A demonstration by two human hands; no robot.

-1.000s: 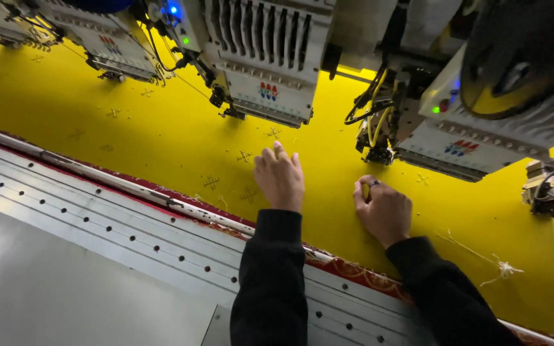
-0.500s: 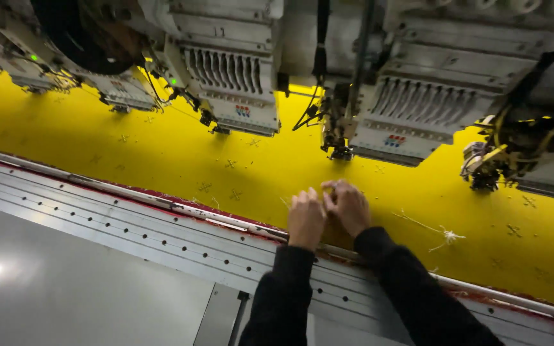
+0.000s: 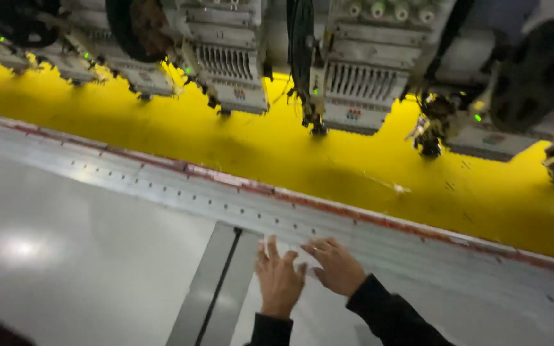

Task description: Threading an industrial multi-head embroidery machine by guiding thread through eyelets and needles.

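My left hand [image 3: 279, 277] lies flat, fingers spread, palm down on the grey metal table [image 3: 84, 243], and it grips nothing. My right hand [image 3: 336, 266] sits just beside it, fingers loosely open and angled toward the left one, fingertips nearly meeting; whether anything thin is pinched under them I cannot tell, the picture is blurred there. Both sleeves are dark.

The table is smooth and shiny, with a bright glare patch far to the left of my hands. A dark seam [image 3: 220, 282] between panels runs just left of my left hand, its long axis slanting from the near edge up toward the machine. Beyond my fingertips, a perforated metal rail [image 3: 226, 192] with small holes crosses the view, dropping from upper left to lower right. Along its far edge is a thin red border strip [image 3: 367, 219].

Past that strip stretches the yellow fabric [image 3: 277, 147], flat and taut, its long axis parallel to the rail, well apart from my hands. Over it hang the embroidery heads [image 3: 354, 96], pale boxy housings with rows of needles and small green lights.
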